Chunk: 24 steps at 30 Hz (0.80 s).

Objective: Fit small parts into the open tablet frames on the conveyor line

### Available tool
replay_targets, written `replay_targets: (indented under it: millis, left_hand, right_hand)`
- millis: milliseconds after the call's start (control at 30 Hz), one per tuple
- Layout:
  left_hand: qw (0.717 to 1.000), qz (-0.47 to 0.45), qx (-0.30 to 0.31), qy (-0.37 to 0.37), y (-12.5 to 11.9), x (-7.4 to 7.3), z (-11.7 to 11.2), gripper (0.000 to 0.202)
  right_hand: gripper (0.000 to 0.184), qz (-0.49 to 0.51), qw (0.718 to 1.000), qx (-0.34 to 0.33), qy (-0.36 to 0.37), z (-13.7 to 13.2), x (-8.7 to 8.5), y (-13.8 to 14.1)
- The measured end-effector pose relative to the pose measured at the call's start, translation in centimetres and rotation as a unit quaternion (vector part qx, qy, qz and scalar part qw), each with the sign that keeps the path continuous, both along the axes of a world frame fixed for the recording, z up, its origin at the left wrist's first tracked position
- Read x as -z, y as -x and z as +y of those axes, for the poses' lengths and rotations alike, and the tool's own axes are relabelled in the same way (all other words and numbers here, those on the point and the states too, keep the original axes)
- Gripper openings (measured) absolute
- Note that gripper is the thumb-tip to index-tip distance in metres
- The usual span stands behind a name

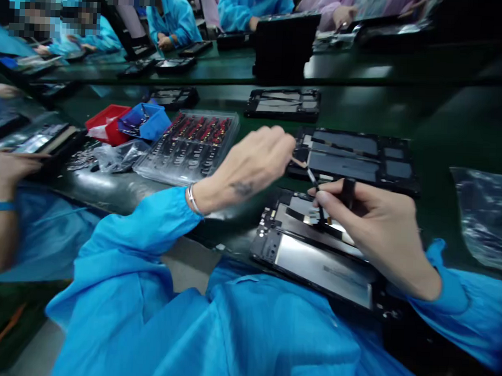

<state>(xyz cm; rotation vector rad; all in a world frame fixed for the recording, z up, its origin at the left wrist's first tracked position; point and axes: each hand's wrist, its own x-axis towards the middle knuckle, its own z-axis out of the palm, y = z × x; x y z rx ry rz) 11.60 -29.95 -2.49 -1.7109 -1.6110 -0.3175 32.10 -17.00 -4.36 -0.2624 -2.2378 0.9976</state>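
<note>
My left hand [256, 162] is closed, its knuckles up. A thin pinkish strip or fingertip shows beyond it, and what the fingers grip is hidden. Between thumb and fingers, my right hand [371, 222] pinches a thin dark flex cable [319, 212] with a pale upper end, close to the left fingertips. A black band circles one right finger. Below the hands lies an opened tablet [324, 267] with a silver panel and dark frame; the flex cable hangs over it. Just behind, a second opened tablet [344, 164] lies flat, partly covered by my hands.
On the left stand a clear tray [161, 165] of small red and black parts, a red bin [105, 125], a blue bin [154, 122] and a plastic bag [120, 156]. Another tablet [282, 104] lies farther back. A clear bag [487, 212] is at right. A co-worker's hand [8, 174] is at left.
</note>
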Motion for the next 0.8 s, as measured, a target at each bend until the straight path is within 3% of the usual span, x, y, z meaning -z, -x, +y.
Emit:
replay_targets:
  millis: [167, 300, 467, 533, 600, 633, 667, 767, 800]
  left_hand:
    - [0.977, -0.096, -0.101, 0.164, 7.3, 1.5, -2.7, 0.026]
    - [0.942, -0.122, -0.148, 0.277, 9.6, 2.2, -4.1, 0.029]
    - [0.928, -0.132, -0.124, 0.325, 9.5, 1.4, -4.0, 0.051]
    - [0.943, -0.161, -0.102, 0.274, 8.0, 1.2, -3.2, 0.041]
    - [0.940, -0.274, -0.033, 0.202, 5.3, 1.2, -2.1, 0.028]
    - [0.915, -0.364, 0.021, 0.174, 3.8, 1.3, -1.4, 0.030]
    - [0.868, -0.462, 0.078, 0.161, 2.1, 1.3, -0.7, 0.035]
    - [0.686, -0.685, 0.185, 0.163, -1.9, 1.3, 1.0, 0.045]
    - [0.647, -0.719, 0.197, 0.159, -2.6, 1.1, 1.5, 0.045]
  right_hand:
    - [0.014, -0.019, 1.000, 0.000, 0.018, 0.6, 0.7, -0.1]
    - [0.028, -0.038, 0.999, 0.006, 0.030, 0.8, 1.3, -0.2]
    - [0.031, -0.066, 0.995, 0.018, 0.073, 0.9, 1.2, -0.2]
    - [0.031, -0.074, 0.992, 0.021, 0.098, 0.8, 1.1, -0.1]
    - [0.028, -0.074, 0.988, 0.018, 0.131, 0.5, 0.9, 0.1]
    - [0.027, -0.070, 0.987, 0.015, 0.145, 0.3, 0.9, 0.2]
    - [0.025, -0.066, 0.985, 0.011, 0.156, 0.1, 0.9, 0.3]
    - [0.022, -0.060, 0.982, 0.000, 0.177, -0.1, 0.9, 0.6]
    - [0.022, -0.051, 0.983, 0.003, 0.178, 0.0, 0.9, 0.7]
